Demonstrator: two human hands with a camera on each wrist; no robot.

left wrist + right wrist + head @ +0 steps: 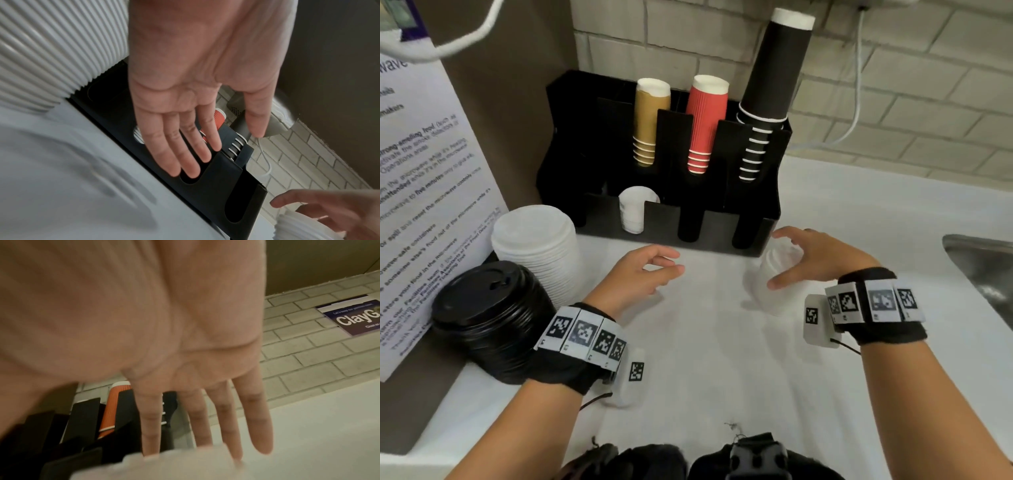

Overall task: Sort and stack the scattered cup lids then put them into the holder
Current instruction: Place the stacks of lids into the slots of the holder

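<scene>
A stack of small white lids point(770, 298) stands tilted on the white counter in front of the black holder point(722, 233). My right hand point(774, 260) arches over this stack with straight, spread fingers point(255, 426), the thumb at its side; the grip is not closed. In the wrist views the same stack point(298, 227) point(164, 467) sits blurred below that hand point(329, 211). My left hand point(671, 263) hovers open and empty left of it, before the holder point(216, 186). Small white lids point(635, 212) fill one front slot. A large white lid stack point(537, 246) and a black lid stack point(493, 315) stand at the left.
The holder's back slots carry gold cups point(650, 126), red cups point(703, 126) and tall black cups point(770, 85). A printed notice point(421, 205) leans on the left wall. A steel sink point(983, 263) lies at the right edge. A white cable point(856, 102) hangs on the tiled wall.
</scene>
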